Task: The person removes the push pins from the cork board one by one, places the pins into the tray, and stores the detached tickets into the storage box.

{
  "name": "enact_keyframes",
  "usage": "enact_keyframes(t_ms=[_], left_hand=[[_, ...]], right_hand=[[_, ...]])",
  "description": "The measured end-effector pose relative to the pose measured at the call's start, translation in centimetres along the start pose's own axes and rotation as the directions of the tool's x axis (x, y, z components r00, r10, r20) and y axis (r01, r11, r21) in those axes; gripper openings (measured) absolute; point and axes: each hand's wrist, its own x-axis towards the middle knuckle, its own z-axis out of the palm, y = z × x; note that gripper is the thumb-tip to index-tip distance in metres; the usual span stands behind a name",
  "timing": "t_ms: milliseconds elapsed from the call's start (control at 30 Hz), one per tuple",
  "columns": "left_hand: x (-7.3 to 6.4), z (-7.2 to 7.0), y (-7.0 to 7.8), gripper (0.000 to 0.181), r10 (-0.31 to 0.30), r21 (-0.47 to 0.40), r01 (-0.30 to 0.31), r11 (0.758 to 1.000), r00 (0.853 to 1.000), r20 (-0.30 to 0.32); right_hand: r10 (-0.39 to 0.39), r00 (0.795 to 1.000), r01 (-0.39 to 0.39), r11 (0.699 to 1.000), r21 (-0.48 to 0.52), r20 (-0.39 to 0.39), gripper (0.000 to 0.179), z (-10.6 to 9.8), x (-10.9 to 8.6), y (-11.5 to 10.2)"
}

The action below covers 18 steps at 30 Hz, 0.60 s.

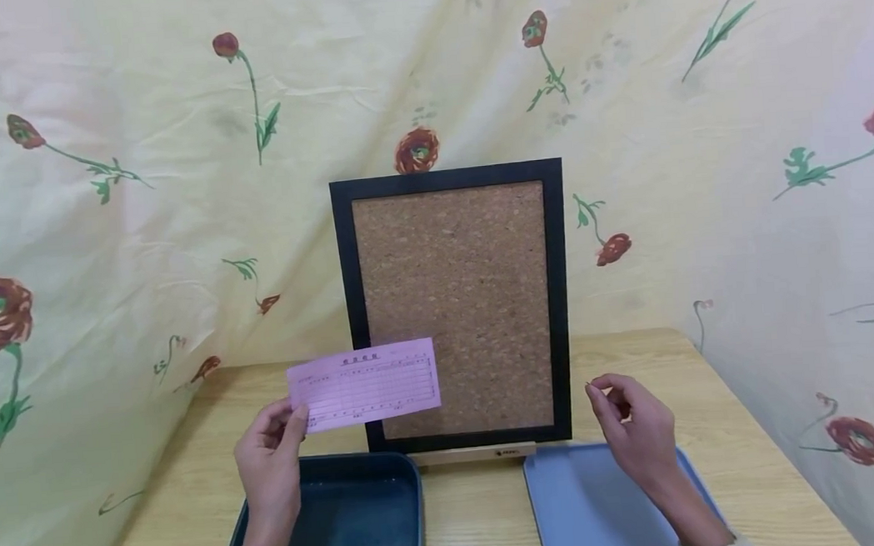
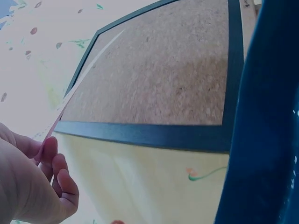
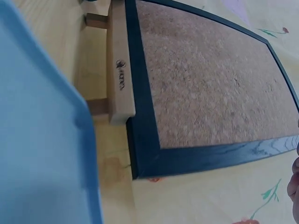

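My left hand (image 1: 271, 458) pinches the left end of a pink printed receipt slip (image 1: 369, 384) between thumb and fingers. In the left wrist view the slip (image 2: 74, 88) appears nearly edge-on. It overlaps the lower left of a black-framed cork board (image 1: 461, 305) in the head view. To the right of the board, my right hand (image 1: 638, 428) is raised over the light blue tray, thumb and forefinger pinched together at a tiny speck-like object, its kind too small to tell. At the right wrist view's edge, only the fingers (image 3: 294, 179) show.
The board leans upright in a wooden stand (image 1: 478, 454) on the wooden table (image 1: 467, 513). A dark blue tray (image 1: 420, 508) stands at front left, a light blue tray (image 1: 571, 499) at front right. Flowered cloth (image 1: 177, 197) hangs behind and along both sides.
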Motion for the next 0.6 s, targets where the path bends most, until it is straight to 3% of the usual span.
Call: enact_keyframes(t_ms=[300,600], left_hand=[[-0.5,-1.5,-0.5,0.011,-0.024,0.010,0.024,1.000,0.998,-0.052],[-1.3,-3.5,-1.2,0.022,-0.172,0.140,0.182,0.973,0.982,-0.076]], right_hand=[[0.006,1.000,-0.006,0.999,-0.034,0.009,0.020,-1.7,-1.4,0.7],[0.050,0.998,-0.046,0.996,-0.073,0.045,0.022,-3.0,-3.1,1.2]])
